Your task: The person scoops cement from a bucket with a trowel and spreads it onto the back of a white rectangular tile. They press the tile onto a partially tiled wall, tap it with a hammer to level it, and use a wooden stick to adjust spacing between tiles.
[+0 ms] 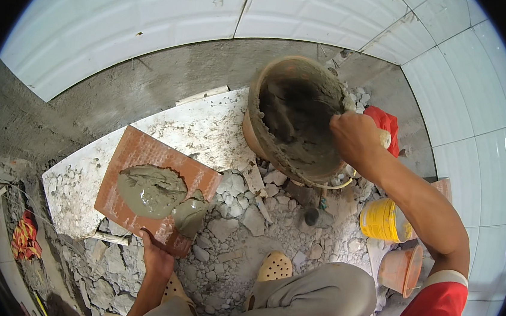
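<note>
From my distant place I see a yellow tub (377, 219) just beside an orange bucket (399, 270), much grey rubble (253, 220), some white wall tiles (460, 98), and, at the far left, a crumpled cloth (27, 239) of red and yellow colour

From the wearer's head, one fisheye view looks down at close range over a bent knee (331, 291) toward floor (237, 252) and tiled walls (176, 7).

Dusty floor (234, 251) with grey rubble (253, 220) and yellow bucket (378, 219)
</note>
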Demonstrator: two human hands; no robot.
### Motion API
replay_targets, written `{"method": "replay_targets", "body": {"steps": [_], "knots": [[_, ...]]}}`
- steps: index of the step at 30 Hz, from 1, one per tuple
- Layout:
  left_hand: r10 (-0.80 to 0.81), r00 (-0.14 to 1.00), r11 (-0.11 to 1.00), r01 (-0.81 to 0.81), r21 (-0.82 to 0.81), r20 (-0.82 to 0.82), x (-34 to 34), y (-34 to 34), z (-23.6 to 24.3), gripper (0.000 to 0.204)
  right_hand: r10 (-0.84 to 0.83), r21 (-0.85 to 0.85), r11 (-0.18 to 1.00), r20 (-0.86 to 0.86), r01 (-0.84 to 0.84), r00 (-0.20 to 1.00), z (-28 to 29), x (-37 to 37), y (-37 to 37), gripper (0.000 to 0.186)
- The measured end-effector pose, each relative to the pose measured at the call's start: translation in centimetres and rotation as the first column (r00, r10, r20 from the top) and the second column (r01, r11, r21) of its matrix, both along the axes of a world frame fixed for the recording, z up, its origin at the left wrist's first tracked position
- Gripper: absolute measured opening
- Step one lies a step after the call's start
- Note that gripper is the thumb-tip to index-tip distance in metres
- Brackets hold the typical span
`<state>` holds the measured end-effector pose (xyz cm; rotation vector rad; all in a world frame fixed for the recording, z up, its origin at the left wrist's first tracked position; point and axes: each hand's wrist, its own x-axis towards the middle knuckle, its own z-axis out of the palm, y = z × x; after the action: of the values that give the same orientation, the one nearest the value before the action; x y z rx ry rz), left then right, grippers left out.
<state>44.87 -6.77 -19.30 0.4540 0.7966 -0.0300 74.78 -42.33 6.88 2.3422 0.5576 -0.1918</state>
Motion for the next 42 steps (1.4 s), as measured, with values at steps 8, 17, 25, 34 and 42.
{"method": "replay_targets", "body": {"steps": [8,17,25,34,42], "knots": [[-0.004,0.999,0.999,0.005,-0.033,0.04,0.1,0.3,-1.1,0.077,-0.188,0.231,0.945,-0.199,0.233,0.962,1.7,-0.6,-1.9,0.035],[-0.003,1.0,0.999,0.004,-0.053,0.018,0.1,0.4,-1.3,0.075,-0.11,0.397,0.887,-0.315,0.236,0.943,0.0,-1.1,0.4,0.039],[-0.041,0.998,0.997,0.044,-0.056,0.044,0.2,0.6,0.0,0.072,-0.132,0.601,0.522,-0.644,0.605,0.754,0.2,-0.6,-3.5,0.04],[-0.036,0.997,0.998,0.039,-0.045,0.065,-0.1,0.6,0.9,0.068,-0.036,0.487,0.091,-0.87,0.869,0.492,2.6,-1.9,-5.3,0.032],[-0.068,0.991,0.992,0.079,-0.094,0.114,-0.5,1.0,-0.1,0.073,-0.19,0.662,0.101,-0.72,0.743,0.667,6.5,-3.6,-5.4,0.03]]}}
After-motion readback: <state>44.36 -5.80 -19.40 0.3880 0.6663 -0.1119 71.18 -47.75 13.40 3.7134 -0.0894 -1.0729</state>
